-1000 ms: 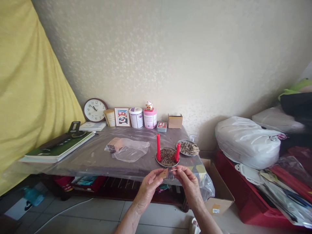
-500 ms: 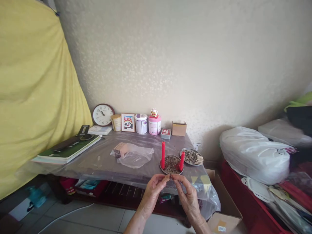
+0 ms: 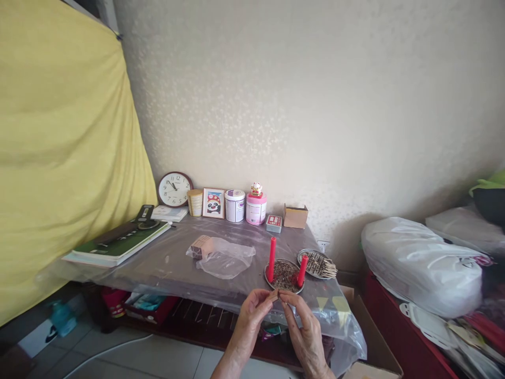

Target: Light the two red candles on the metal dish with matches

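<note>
My left hand [image 3: 252, 316] and my right hand [image 3: 302, 321] meet in front of the table's near edge, fingertips pinched together. Between them is a small flat brown piece [image 3: 275, 296], too small and covered to name. Just beyond the fingers sits a round metal plate [image 3: 269, 282] of dark grains. A taller red candle [image 3: 272, 259] and a shorter red candle [image 3: 302, 270] stand upright in it. To the right, a second round plate [image 3: 302, 256] holds dark bits and a pile of pale sticks [image 3: 328, 268].
The plastic-covered table carries a clear plastic bag [image 3: 231, 260] with a brown box [image 3: 202, 246], green book [image 3: 122, 242], clock [image 3: 175, 189], tins [image 3: 235, 206], flat tin [image 3: 273, 223] and open cardboard box [image 3: 295, 217]. A white bag [image 3: 422, 268] lies to the right.
The view has shifted slightly, so the table's things appear farther right and lower. Both hands stay pinched together, and more of the small brown piece shows between the fingertips.
</note>
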`<state>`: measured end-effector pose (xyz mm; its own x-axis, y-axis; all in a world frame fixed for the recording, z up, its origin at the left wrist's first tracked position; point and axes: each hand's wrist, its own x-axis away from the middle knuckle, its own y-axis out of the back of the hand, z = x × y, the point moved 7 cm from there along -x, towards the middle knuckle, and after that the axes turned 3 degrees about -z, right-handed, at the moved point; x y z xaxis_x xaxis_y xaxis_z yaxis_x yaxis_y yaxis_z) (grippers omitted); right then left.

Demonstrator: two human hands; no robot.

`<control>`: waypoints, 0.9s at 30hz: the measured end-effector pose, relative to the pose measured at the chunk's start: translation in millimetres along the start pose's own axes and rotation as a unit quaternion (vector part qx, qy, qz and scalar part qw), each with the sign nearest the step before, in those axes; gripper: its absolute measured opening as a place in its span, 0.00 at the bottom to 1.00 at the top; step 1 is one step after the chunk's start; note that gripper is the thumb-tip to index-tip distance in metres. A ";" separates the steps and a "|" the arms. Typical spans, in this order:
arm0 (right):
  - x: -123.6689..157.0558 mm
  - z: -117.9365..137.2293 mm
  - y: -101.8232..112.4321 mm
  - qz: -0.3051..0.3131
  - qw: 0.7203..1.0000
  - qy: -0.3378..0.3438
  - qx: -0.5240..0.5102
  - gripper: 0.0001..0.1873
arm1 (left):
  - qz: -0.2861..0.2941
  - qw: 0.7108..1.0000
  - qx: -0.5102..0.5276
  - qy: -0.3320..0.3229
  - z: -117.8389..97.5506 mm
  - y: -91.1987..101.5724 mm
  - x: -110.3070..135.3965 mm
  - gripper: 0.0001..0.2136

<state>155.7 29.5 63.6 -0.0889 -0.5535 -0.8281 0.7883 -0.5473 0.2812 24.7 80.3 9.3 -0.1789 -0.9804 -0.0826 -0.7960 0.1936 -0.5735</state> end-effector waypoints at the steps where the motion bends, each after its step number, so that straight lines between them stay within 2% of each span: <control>1: 0.7 -0.6 0.7 -0.002 1.000 -0.001 0.000 0.10 | 0.001 1.000 0.000 0.002 0.1 -1.2 0.4 0.09; 12: 15.0 -18.1 16.0 -0.019 0.996 -0.090 0.012 0.08 | 0.028 0.999 0.010 0.027 8.1 -18.2 5.6 0.07; 18: 12.7 -9.1 33.7 -0.046 0.996 -0.072 0.015 0.08 | 0.055 0.998 0.013 0.035 6.7 -31.6 10.2 0.08; 23: 10.3 -2.3 43.0 -0.061 0.996 -0.058 0.020 0.07 | 0.061 0.997 0.002 0.037 -3.9 -42.7 14.9 0.07; 27: 11.2 3.2 47.8 -0.068 0.996 -0.052 0.000 0.07 | 0.051 0.998 -0.009 0.040 -7.0 -42.5 22.7 0.09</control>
<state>190.5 -4.8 69.3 -0.2573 -0.5363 -0.8039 0.7649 -0.6214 0.1697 50.4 50.0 37.5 -0.3044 -0.9497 -0.0737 -0.7820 0.2933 -0.5500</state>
